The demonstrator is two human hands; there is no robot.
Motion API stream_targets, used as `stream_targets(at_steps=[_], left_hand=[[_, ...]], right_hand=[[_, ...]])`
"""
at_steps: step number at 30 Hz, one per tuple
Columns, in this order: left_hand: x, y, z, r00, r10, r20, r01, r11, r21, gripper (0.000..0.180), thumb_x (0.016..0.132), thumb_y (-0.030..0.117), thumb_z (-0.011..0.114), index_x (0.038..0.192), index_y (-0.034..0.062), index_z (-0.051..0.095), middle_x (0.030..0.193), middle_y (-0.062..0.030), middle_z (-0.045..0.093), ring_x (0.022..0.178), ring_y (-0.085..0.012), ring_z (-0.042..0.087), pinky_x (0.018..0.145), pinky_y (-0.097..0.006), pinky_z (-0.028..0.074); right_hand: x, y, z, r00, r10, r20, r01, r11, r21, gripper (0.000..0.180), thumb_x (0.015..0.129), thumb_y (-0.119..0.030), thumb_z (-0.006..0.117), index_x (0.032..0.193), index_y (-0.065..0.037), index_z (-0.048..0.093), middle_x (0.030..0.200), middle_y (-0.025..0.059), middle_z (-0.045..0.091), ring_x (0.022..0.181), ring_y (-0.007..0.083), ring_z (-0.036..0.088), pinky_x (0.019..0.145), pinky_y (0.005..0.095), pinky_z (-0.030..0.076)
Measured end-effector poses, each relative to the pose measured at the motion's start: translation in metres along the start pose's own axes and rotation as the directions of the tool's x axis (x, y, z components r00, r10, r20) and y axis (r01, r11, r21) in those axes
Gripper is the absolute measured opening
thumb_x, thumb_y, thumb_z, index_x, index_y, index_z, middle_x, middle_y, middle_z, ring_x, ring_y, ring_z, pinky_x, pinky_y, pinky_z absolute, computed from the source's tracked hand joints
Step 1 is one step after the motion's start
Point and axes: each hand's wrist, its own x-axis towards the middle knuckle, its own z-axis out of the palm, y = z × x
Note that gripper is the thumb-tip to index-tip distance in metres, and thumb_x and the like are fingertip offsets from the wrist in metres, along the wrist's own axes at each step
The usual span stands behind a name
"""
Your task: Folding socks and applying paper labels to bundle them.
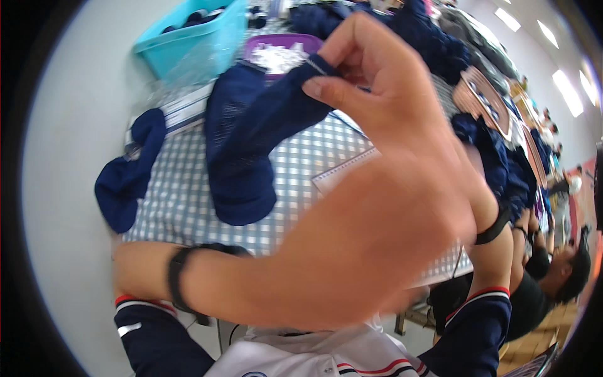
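We had the navy sock [239,144] above the middle of the checkered surface [182,213], drooping to the lower left from our right hand [402,94]; its fingers [355,38] were closed on the cuff in a narrow pinch, thumb below and index above, probably because a light grip at the edge left the rest of the knit free to hang open to view; whether its lower end touched the cloth, we could not tell. Our left hand [389,232] lay across the view in front of the right wrist, blurred, and we could not tell how its fingers stood; a second navy sock [129,176] lay bent at the left edge, perhaps set aside there so the middle stayed free; the purple basket [282,40] of white pieces [276,60] and the teal bin [220,38] stood beyond, likely so that they were in reach without crowding us. The held sock looked soft and limp, dark blue, with a paler line at the cuff and a faintly speckled patch on its left part; its lower end was rounded.
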Motion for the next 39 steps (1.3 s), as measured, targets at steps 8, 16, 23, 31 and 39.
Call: stream_targets(at_steps=[8, 16, 23, 31, 39], left_hand=[[-0.020, -0.069, 0.009, 0.992, -0.040, 0.117, 0.099, 0.825, -0.557, 0.095, 0.076, 0.022, 0.092, 0.149, -0.0004, 0.036, 0.141, -0.0148, 0.051, 0.132, -0.0247, 0.052, 0.112, -0.040, 0.039], [-0.036, 0.026, 0.053, 0.595, -0.217, 0.774, 0.755, 0.479, -0.447, 0.046, 0.097, 0.027, 0.071, 0.121, -0.0084, 0.055, 0.111, -0.0218, 0.072, 0.092, -0.0266, 0.071, 0.086, -0.034, 0.054], [-0.049, 0.025, 0.053, -0.063, -0.163, 0.985, 0.990, 0.118, 0.083, 0.018, 0.104, 0.015, 0.057, 0.113, 0.0000, 0.058, 0.111, -0.0153, 0.074, 0.098, -0.0214, 0.072, 0.082, -0.033, 0.055], [-0.024, 0.005, 0.052, 0.493, -0.167, 0.854, 0.600, 0.776, -0.195, 0.024, 0.088, 0.006, 0.071, 0.111, 0.0055, 0.065, 0.097, -0.0102, 0.070, 0.089, -0.0284, 0.069, 0.075, -0.039, 0.054], [-0.027, -0.017, 0.078, 0.575, 0.150, 0.804, 0.086, 0.967, -0.242, 0.021, 0.078, 0.010, 0.069, 0.099, 0.0089, 0.069, 0.095, -0.0025, 0.066, 0.089, -0.0210, 0.063, 0.072, -0.032, 0.048]], right_hand=[[-0.117, -0.024, -0.118, 0.989, 0.116, -0.087, -0.121, 0.990, -0.066, 0.019, 0.093, -0.007, 0.073, 0.103, -0.002, 0.059, 0.099, 0.0066, 0.071, 0.090, 0.0114, 0.066, 0.079, 0.0268, 0.053], [-0.116, -0.030, -0.136, 0.986, 0.156, -0.052, -0.158, 0.986, -0.046, 0.024, 0.092, -0.015, 0.076, 0.105, 0.000, 0.063, 0.091, 0.0065, 0.071, 0.086, 0.0117, 0.068, 0.073, 0.0259, 0.053], [-0.163, 0.130, -0.075, 0.827, 0.485, 0.285, -0.474, 0.874, -0.111, 0.020, 0.100, -0.017, 0.067, 0.110, 0.000, 0.063, 0.085, -0.0009, 0.063, 0.075, 0.0049, 0.054, 0.067, 0.0206, 0.044], [-0.170, 0.139, -0.068, 0.806, 0.555, 0.206, -0.582, 0.807, 0.103, 0.021, 0.102, -0.019, 0.065, 0.111, 0.000, 0.064, 0.088, -0.0022, 0.066, 0.078, 0.0020, 0.057, 0.068, 0.0188, 0.045], [-0.173, 0.139, -0.065, 0.783, 0.600, 0.164, -0.619, 0.778, 0.109, 0.023, 0.104, -0.023, 0.064, 0.110, -0.001, 0.064, 0.090, -0.0019, 0.067, 0.081, 0.0021, 0.060, 0.074, 0.0186, 0.049]])
